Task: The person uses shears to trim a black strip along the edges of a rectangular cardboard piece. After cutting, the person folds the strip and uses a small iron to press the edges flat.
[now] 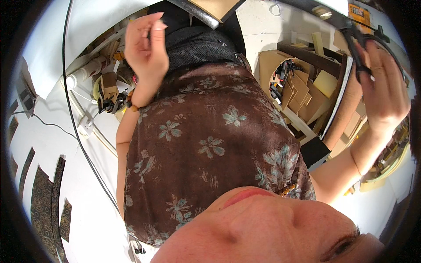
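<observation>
My right hand (383, 87) is raised at the far right, its fingers wrapped in the handles of a pair of black-handled scissors (352, 37). The scissors point up and left, and their blades look blurred near the picture's top edge. At the upper left, my left hand (147, 48) is lifted in front of the white surface, its fingers curled and the thumb close to the index fingertip. Nothing shows between them. A tan board (217, 8) with a dark, shiny edge lies at top centre, between the hands and apart from both.
A large cardboard box (268, 61) of card and board offcuts stands at the right, below the scissors. Dark patterned strips (41, 197) lie at the far left. A black cable (81, 144) runs down the left side, near a white roll (81, 75) and small clutter.
</observation>
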`<state>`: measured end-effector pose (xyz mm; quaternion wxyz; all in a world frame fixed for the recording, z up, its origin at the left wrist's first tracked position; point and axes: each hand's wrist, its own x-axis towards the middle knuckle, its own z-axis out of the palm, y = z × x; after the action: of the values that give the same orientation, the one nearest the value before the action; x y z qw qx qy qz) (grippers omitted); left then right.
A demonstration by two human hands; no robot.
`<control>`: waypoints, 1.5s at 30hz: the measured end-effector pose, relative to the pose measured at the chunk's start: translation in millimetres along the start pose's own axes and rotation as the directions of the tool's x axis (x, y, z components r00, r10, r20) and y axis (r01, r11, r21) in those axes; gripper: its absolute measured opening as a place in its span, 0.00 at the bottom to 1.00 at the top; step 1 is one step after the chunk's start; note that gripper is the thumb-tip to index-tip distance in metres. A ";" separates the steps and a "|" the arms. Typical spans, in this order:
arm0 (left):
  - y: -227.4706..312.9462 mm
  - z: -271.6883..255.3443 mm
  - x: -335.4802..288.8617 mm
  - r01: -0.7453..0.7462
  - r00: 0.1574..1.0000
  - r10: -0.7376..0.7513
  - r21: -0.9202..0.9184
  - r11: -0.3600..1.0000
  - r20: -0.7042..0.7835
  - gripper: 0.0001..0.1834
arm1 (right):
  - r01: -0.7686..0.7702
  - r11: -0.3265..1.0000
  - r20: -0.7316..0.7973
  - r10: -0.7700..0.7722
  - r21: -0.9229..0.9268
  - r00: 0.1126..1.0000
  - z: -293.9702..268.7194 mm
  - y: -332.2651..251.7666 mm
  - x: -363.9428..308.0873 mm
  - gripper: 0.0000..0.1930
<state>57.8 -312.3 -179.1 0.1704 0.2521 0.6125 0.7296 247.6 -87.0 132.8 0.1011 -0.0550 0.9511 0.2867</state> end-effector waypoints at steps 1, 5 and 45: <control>0.3 -8.3 2.1 0.023 1.000 -0.023 -0.027 0.999 -0.011 0.09 | -0.091 0.995 -0.073 0.095 0.045 0.993 6.5 6.4 -8.6 0.25; -17.0 -50.2 -3.9 0.276 0.951 -0.302 -0.263 0.924 -0.063 0.08 | -0.406 0.893 -0.252 0.446 0.196 0.859 57.3 -0.9 -22.8 0.21; 9.6 -95.6 -2.8 0.255 0.937 -0.297 -0.223 0.941 -0.185 0.08 | -0.053 0.689 -0.385 0.465 0.723 0.797 168.1 -158.5 80.0 0.26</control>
<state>5.5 -392.9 -181.8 0.2280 0.0646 0.5821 0.7778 222.5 -128.7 -106.8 -0.2023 0.0487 0.9733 -0.0973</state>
